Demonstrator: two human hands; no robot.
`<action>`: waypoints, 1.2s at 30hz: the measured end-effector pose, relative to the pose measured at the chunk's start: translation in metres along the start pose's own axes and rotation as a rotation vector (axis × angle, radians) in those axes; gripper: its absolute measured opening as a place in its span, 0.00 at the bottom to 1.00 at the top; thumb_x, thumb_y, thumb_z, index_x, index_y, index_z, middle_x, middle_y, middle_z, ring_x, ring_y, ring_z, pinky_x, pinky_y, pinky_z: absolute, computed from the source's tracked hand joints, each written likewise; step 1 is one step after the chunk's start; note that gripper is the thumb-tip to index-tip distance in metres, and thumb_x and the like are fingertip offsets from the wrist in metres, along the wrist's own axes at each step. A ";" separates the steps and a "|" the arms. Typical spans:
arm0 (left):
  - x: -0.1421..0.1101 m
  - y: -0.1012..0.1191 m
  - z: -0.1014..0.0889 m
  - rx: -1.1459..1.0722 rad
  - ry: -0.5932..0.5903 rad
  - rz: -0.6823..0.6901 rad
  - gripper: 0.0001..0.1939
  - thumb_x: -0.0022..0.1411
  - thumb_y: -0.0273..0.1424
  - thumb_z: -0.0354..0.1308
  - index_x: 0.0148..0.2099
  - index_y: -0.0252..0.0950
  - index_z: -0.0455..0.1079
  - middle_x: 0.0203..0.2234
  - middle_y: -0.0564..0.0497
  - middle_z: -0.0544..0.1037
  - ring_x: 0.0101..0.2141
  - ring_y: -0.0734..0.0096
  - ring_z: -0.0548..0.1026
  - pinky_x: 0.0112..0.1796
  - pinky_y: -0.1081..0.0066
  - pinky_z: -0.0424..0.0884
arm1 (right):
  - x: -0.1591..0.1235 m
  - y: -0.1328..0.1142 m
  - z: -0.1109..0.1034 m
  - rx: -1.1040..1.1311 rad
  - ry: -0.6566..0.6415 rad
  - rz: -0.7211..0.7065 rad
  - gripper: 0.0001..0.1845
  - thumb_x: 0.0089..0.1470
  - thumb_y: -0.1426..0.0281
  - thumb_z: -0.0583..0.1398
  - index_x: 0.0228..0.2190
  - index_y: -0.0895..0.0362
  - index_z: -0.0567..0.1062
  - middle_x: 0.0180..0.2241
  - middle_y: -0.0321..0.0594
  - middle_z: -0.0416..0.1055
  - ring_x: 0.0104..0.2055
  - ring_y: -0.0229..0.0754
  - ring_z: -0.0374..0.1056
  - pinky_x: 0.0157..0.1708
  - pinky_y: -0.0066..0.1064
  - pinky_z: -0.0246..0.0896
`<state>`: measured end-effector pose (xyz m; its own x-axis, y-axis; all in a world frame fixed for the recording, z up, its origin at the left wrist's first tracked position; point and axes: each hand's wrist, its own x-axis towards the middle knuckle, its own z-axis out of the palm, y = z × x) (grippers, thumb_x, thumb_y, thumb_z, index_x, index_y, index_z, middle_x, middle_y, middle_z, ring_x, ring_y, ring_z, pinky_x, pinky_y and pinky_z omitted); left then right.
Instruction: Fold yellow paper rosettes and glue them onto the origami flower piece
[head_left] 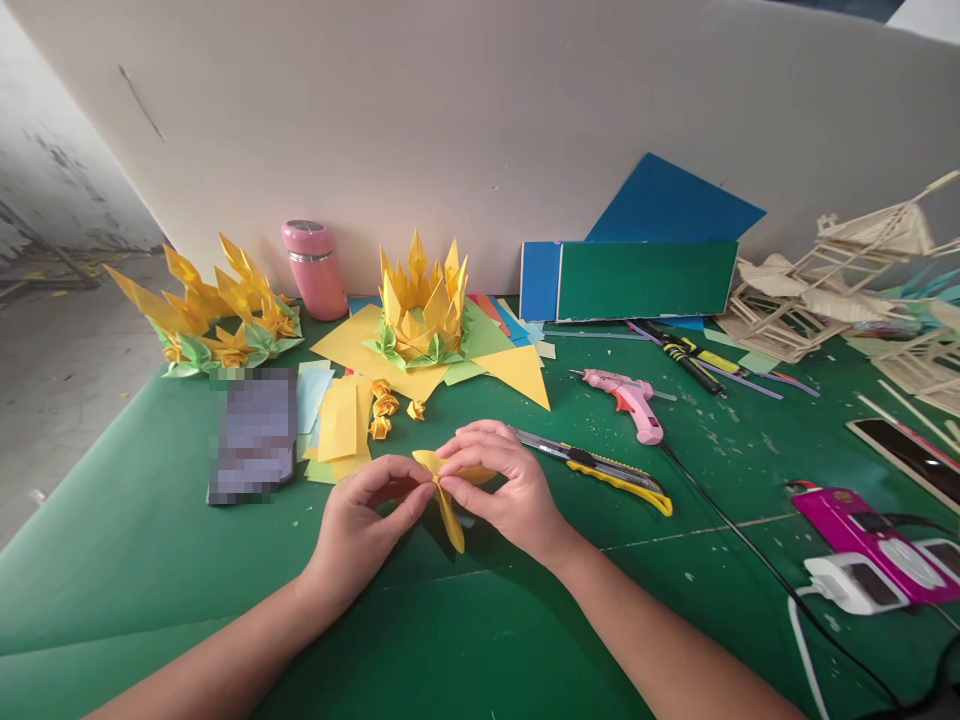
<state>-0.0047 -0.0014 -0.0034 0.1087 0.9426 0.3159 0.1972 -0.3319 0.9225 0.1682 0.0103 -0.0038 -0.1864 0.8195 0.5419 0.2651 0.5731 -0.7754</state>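
Fingers (411,508) of left hand (351,525) and right hand (521,495) pinch yellow paper (452,522) at its middle, probably keeping folds together.

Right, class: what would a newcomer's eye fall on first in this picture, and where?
Probably the spiky yellow paper crown standing toward the back of the green table, and the similar crown near its left edge. Next, the left hand and right hand at the front, pinching a folded yellow paper piece. Beyond them to the right lies a pink glue gun.
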 end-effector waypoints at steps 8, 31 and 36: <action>0.000 0.000 0.000 0.052 -0.006 0.023 0.03 0.53 0.28 0.60 0.28 0.38 0.73 0.24 0.52 0.79 0.25 0.72 0.77 0.29 0.74 0.77 | 0.000 -0.005 0.002 -0.065 -0.008 -0.030 0.05 0.50 0.73 0.62 0.24 0.53 0.74 0.26 0.34 0.76 0.30 0.39 0.70 0.37 0.35 0.60; 0.001 -0.001 0.000 0.115 -0.140 0.038 0.06 0.57 0.30 0.56 0.28 0.39 0.69 0.24 0.53 0.73 0.26 0.72 0.72 0.29 0.73 0.72 | -0.002 -0.007 0.004 0.162 -0.101 0.143 0.05 0.48 0.75 0.58 0.23 0.54 0.71 0.26 0.35 0.72 0.29 0.37 0.68 0.30 0.27 0.67; 0.001 -0.002 -0.001 0.165 -0.074 0.066 0.06 0.56 0.33 0.59 0.27 0.39 0.71 0.34 0.48 0.73 0.36 0.65 0.73 0.39 0.67 0.72 | -0.002 -0.009 0.003 0.169 -0.117 0.142 0.06 0.48 0.74 0.58 0.22 0.54 0.71 0.25 0.35 0.71 0.29 0.37 0.67 0.29 0.27 0.67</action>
<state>-0.0064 0.0008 -0.0050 0.1969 0.9153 0.3515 0.3435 -0.4002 0.8496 0.1636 0.0034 0.0008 -0.2693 0.8805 0.3901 0.1360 0.4358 -0.8897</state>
